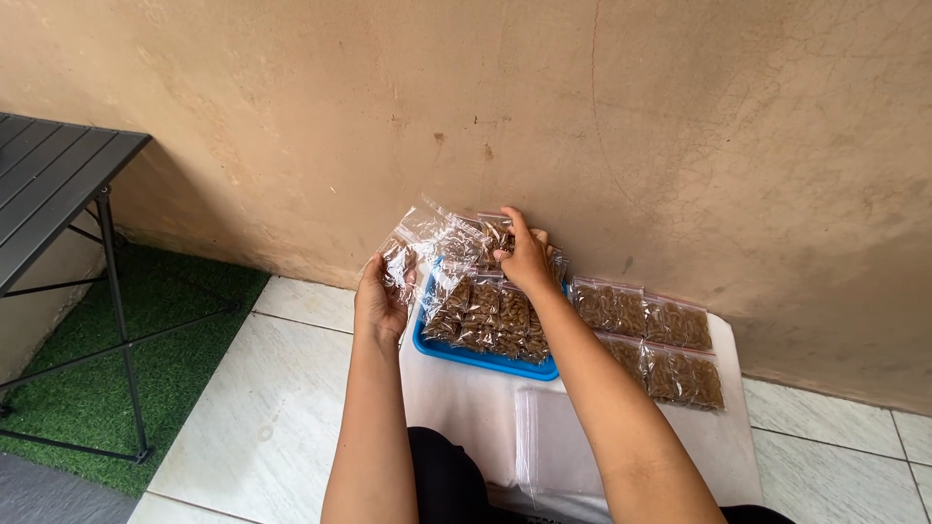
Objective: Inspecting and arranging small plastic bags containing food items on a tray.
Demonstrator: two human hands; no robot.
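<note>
Table, black and slatted, stands far left over green turf. My left hand pinches a small clear bag of brown pellets by its lower edge, just left of the blue tray. My right hand presses curled fingers onto the packets stacked in that tray. I judge these light, limp and slippery; gripping the sealed top edge seems safest. More filled packets lie to the right.
</note>
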